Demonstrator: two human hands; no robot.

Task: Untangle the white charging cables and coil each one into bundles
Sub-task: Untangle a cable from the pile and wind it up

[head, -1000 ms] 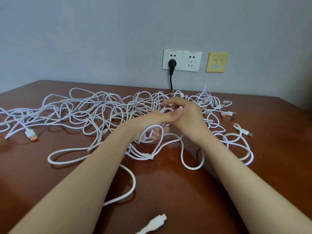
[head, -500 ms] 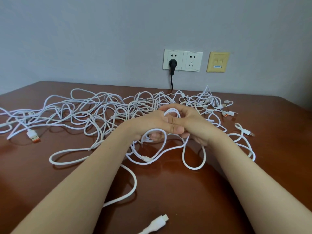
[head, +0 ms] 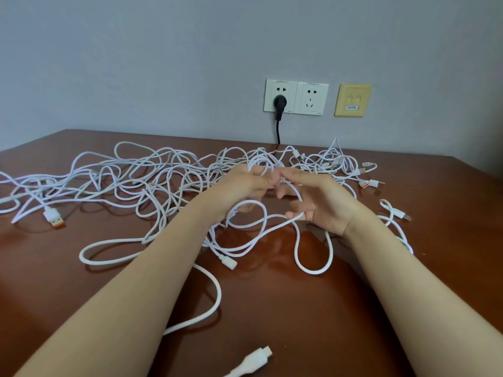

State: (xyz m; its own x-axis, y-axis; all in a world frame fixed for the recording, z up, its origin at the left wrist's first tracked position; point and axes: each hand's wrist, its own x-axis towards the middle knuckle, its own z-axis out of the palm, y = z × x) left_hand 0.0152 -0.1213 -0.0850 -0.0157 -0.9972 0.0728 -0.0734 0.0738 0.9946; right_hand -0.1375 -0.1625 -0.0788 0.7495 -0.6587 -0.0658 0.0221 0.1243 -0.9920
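Observation:
A wide tangle of white charging cables (head: 152,180) sprawls across the brown table (head: 299,308). My left hand (head: 245,186) grips a few small loops of one white cable (head: 261,221) above the table's middle. My right hand (head: 318,202) is just to its right, palm turned left, and its curled fingers hold a strand of the same cable that runs back to the left hand. Slack loops hang from both hands down to the table. A white connector (head: 228,261) lies under the left wrist.
A USB plug with an orange tip (head: 54,217) lies at the left. Several connectors (head: 367,180) lie at the right rear. Another cable end (head: 255,360) sits near the front edge. A black plug (head: 279,103) is in the wall socket behind the table.
My hands were pressed together over the loops. They have since separated, the right hand moving right and opening out with a strand drawn between them.

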